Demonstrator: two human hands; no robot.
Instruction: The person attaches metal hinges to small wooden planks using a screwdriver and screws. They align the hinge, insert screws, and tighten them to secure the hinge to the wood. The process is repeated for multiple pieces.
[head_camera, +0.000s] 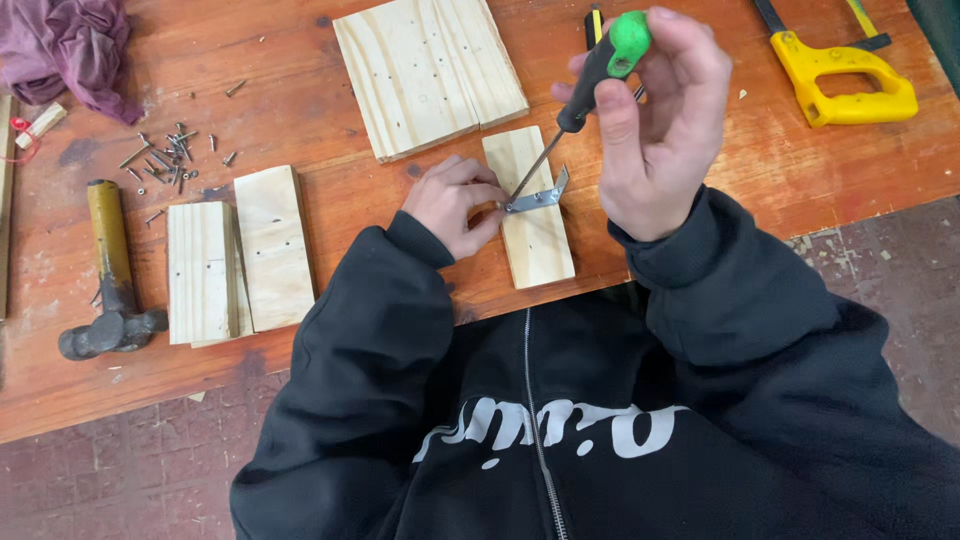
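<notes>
My right hand (655, 125) grips a screwdriver (600, 70) with a green and black handle, its thin shaft slanting down to a metal angle bracket (540, 195). The bracket lies on a small pale wood block (535, 235) near the workbench's front edge. My left hand (455, 200) rests on the block's left side, fingertips pinching at the bracket's left end where the screwdriver tip meets it. Both arms wear black sleeves.
A larger pine board (425, 70) lies behind the block. Two more wood pieces (240, 255) sit at left, beside a hammer (110, 270) and several loose screws (165, 155). A purple cloth (70, 45) is at far left, a yellow-handled saw (845, 75) at far right.
</notes>
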